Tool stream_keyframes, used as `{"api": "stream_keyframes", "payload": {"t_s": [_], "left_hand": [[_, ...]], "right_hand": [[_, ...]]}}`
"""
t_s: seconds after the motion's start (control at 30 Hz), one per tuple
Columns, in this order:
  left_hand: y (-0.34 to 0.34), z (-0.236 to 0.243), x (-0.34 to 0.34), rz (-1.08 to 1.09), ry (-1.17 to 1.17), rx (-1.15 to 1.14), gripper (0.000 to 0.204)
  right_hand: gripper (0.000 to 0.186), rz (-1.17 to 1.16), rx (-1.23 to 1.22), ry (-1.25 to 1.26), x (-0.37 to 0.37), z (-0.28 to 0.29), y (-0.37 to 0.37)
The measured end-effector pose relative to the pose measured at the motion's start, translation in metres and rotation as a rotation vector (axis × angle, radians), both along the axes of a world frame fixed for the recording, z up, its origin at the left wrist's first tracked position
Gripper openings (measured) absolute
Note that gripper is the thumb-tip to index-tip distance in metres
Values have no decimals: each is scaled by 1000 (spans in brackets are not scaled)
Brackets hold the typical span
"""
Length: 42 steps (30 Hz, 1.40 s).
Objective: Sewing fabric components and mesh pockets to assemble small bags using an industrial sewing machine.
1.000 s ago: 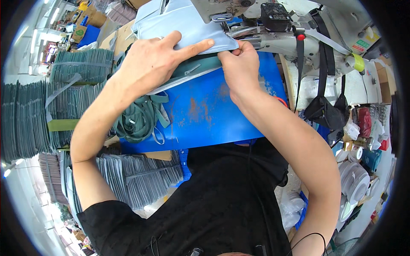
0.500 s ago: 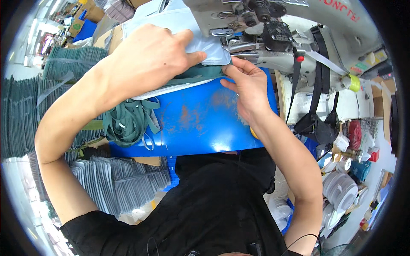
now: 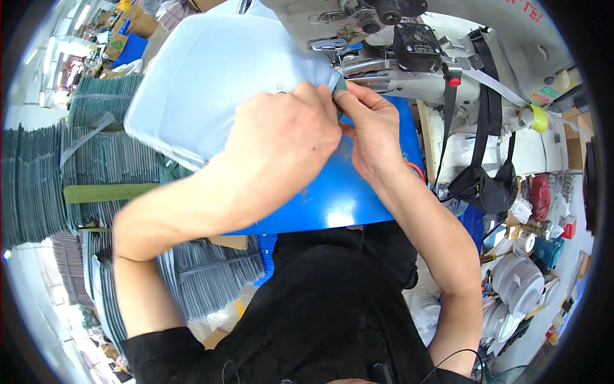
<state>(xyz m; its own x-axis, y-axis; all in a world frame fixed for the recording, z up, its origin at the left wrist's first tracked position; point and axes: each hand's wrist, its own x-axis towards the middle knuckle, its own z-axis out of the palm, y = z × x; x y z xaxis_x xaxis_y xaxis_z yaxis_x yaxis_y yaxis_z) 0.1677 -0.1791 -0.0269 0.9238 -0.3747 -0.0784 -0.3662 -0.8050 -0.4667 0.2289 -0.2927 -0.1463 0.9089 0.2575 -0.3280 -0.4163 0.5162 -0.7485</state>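
A light blue fabric piece (image 3: pixel 198 77) with rounded corners lies over the blue work surface (image 3: pixel 339 205), its right end under the metal foot and guide of a grey sewing machine (image 3: pixel 377 57). My left hand (image 3: pixel 288 131) is closed on the fabric's near edge, its fingertips mostly hidden, close to my right fingers. Between thumb and fingers, my right hand (image 3: pixel 374 128) pinches a dark green fabric strip (image 3: pixel 341 96) just in front of the machine foot. The rest of the strip is mostly covered by the fabric and my left hand.
Tall stacks of dark green pieces (image 3: pixel 32 179) stand at the left, with tied grey pieces (image 3: pixel 217 275) below. Black straps and a pouch (image 3: pixel 483 189) hang right of the machine. A yellow-green tape roll (image 3: pixel 534 119) and clear plastic spools (image 3: pixel 518 281) are farther right.
My left hand has moved right and nearer, closing beside my right hand. The light blue piece now spreads flat to the left, covering the green straps. My right hand stays nearly in place.
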Motion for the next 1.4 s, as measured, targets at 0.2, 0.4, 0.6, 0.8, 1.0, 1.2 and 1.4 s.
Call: {"api": "stream_keyframes", "payload": {"t_s": [0.2,0.4,0.6,0.8,1.0,1.2,1.4], "left_hand": [[-21,-20,-6,66,-39,-89,49],[-26,-40,10,135,-70,-201,42],[-18,-43,26,192,-74,-470,38],[-20,-61,-9,284,-124,-829,49],[-13,-97,-43,-109,-396,-849,40],[6,-87,-30,-286,-431,-719,28],[17,-63,-1,-330,-390,-620,27]], "right_hand": [[31,14,57,-66,-1,-15,-3],[30,27,97,-99,-10,-24,-3],[37,-178,-429,-664,-26,-40,-22],[31,37,-799,-712,-54,-18,-62],[21,151,-257,-233,-63,-25,-60],[21,120,-13,-130,-66,-23,-44],[25,86,60,-120,-37,-15,-20]]}}
